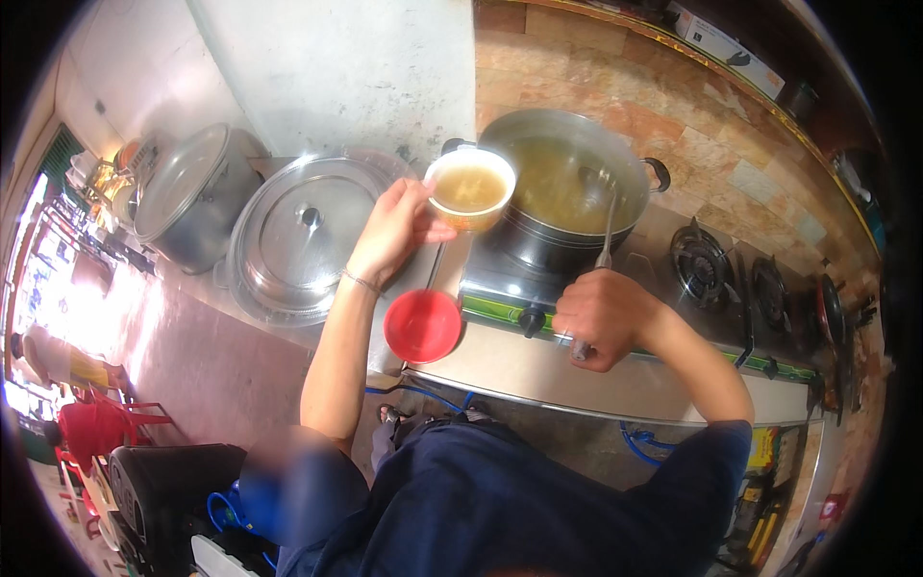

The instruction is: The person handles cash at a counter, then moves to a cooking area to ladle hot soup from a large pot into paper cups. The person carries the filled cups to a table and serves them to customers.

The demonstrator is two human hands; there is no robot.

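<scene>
My left hand [404,220] grips a small bowl [472,220] by its left side, beside the pot's near left rim. Pale yellow broth [470,187] fills most of that bowl. In my right hand [606,317] is the handle of a metal ladle [609,231], whose head dips into the soup. The large metal pot [544,241] stands on a gas stove [497,296] and holds yellowish broth [551,180]. On the counter below my left hand sits a red plastic bowl [422,326].
Left of the stove lies a wide lidded pot [310,245], with a taller lidded pot [195,202] beyond it. Bare burners [699,263] are to the right. A shelf [685,43] runs above the tiled wall. People and red chairs [140,415] appear far left.
</scene>
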